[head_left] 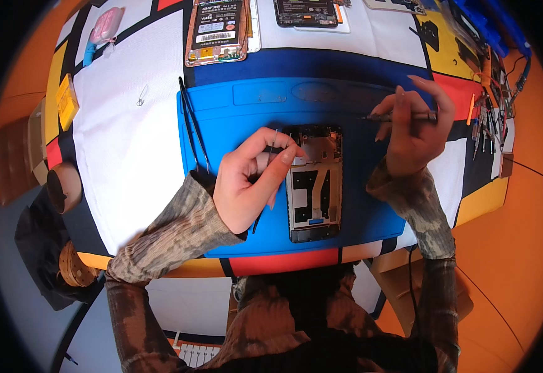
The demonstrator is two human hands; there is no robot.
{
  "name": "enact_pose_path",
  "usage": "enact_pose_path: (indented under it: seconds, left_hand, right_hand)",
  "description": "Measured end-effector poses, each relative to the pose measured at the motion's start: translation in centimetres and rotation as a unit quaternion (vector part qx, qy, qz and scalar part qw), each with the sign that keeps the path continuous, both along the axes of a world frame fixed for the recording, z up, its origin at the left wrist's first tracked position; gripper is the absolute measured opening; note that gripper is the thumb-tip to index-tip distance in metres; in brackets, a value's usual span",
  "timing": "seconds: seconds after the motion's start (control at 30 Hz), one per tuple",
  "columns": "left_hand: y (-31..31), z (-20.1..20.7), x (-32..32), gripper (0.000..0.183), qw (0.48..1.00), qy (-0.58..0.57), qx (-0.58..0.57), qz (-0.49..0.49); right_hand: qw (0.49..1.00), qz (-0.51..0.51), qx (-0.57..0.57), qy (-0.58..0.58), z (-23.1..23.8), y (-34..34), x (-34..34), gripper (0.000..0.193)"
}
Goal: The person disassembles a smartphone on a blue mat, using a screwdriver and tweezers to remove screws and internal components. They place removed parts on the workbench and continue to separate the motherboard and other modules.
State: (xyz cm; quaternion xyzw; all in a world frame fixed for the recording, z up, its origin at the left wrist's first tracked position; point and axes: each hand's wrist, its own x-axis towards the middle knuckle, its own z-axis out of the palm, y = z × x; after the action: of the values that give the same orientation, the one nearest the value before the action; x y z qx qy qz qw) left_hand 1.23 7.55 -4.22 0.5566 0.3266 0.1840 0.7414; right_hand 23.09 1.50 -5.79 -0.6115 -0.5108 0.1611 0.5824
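An opened phone frame (pixel 313 183) lies on a blue work mat (pixel 234 118), its bare metal inside facing up. My left hand (pixel 246 180) rests at the frame's left edge and grips thin tweezers (pixel 270 155), whose tips point up by the frame's top left corner. My right hand (pixel 415 127) hovers above and to the right of the frame, holding a slim dark screwdriver (pixel 395 116) level, with its tip pointing left over the mat.
A second pair of black tweezers (pixel 192 121) lies along the mat's left edge. Two opened phones (pixel 216 31) (pixel 305 12) lie at the back of the table. Several tools (pixel 486 121) sit at the right edge, a pink case (pixel 105 25) at the back left.
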Motion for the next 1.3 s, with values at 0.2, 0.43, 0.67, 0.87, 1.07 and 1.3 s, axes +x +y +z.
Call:
enact_pose_path:
  seconds: [0.2, 0.43, 0.67, 0.87, 1.07, 1.3]
  left_hand:
    - [0.1, -0.1, -0.1, 0.012, 0.999, 0.016, 0.016, -0.023]
    - [0.1, -0.1, -0.1, 0.013, 1.000, 0.002, 0.017, -0.020]
    - [0.1, -0.1, 0.0, 0.014, 1.000, -0.005, 0.007, -0.021]
    - [0.0, 0.0, 0.2, 0.013, 1.000, 0.002, 0.023, -0.011]
    - [0.3, -0.1, -0.1, 0.013, 1.000, -0.003, 0.008, -0.028]
    - [0.0, -0.4, 0.0, 0.013, 1.000, 0.006, 0.021, -0.014]
  right_hand:
    - [0.994, 0.055, 0.089, -0.037, -0.8, -0.5, -0.5, 0.030]
    - [0.991, 0.083, 0.085, -0.056, -0.9, -0.4, -0.5, 0.030]
    - [0.978, 0.152, 0.070, -0.125, -0.6, -0.5, 0.3, 0.032]
    - [0.976, 0.158, 0.092, -0.115, -0.2, 0.3, -0.1, 0.026]
    - [0.961, 0.115, 0.084, -0.238, 0.7, 0.2, -0.4, 0.033]
    - [0.959, 0.123, 0.067, -0.245, 1.0, 0.2, -0.5, 0.033]
